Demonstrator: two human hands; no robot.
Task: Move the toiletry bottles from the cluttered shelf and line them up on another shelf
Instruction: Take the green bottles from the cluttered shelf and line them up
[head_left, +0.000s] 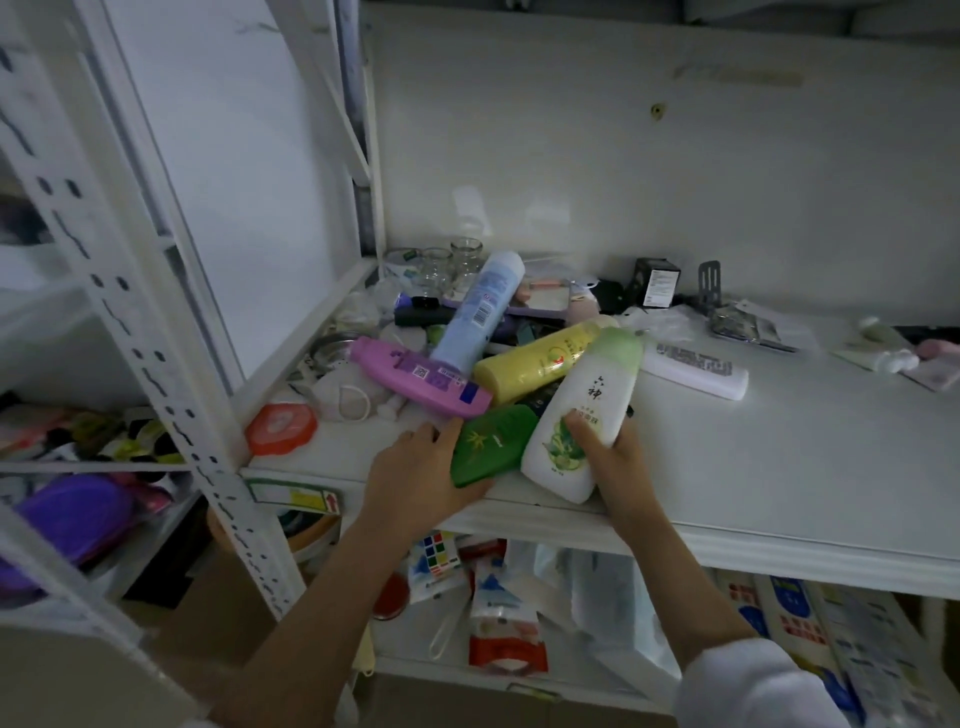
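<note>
Several toiletry bottles lie in a heap on the white shelf (779, 452). My right hand (615, 460) grips the base of a white bottle with a pale green top (587, 410). My left hand (415, 478) holds the lower end of a flat dark green bottle (491, 447). Behind them lie a yellow bottle (540, 358), a purple bottle (415, 374) and a light blue bottle (480, 312) propped across the pile. A white bottle (693, 364) lies flat to the right of the heap.
Glass jars (452, 260), a black box (657, 283), a metal bracket (709, 288) and small clutter fill the shelf's back. An orange lid (280, 428) sits front left. A white perforated upright (156, 374) stands left. Packets crowd the lower shelf (498, 597).
</note>
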